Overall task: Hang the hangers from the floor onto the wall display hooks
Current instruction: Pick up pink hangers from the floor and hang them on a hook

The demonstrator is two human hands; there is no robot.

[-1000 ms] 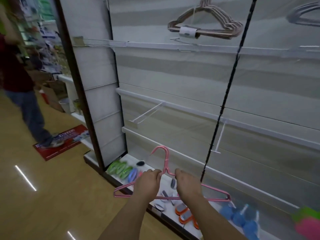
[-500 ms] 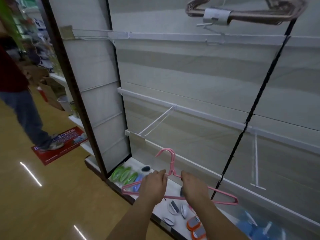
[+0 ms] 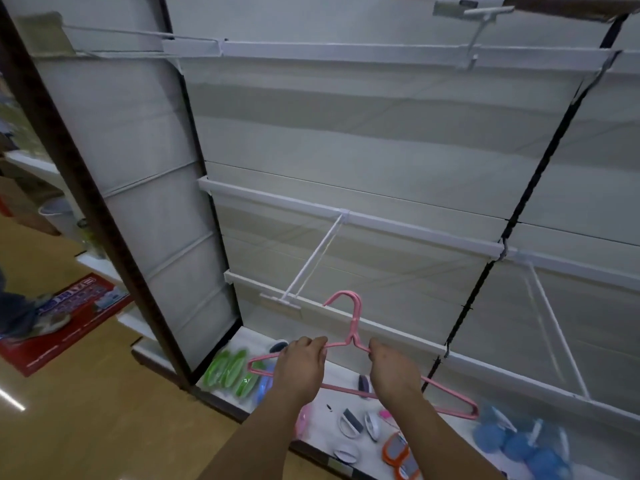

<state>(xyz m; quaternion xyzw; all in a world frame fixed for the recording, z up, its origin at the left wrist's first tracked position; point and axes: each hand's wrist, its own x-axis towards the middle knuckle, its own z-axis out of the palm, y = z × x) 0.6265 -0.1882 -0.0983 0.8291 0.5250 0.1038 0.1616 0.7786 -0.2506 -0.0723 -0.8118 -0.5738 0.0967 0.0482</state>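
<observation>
My left hand and right hand each grip a shoulder of the pink hanger, clenched. It has risen; the white hook now sits at eleven o'clock, near, so threading comes next.

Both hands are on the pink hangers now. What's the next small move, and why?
Probably lift the pink hangers up and left so their hook clears the tip of the white display hook, then slide them on. Left hand and right hand grip the shoulders; the hook sits just right of and below that tip.
</observation>
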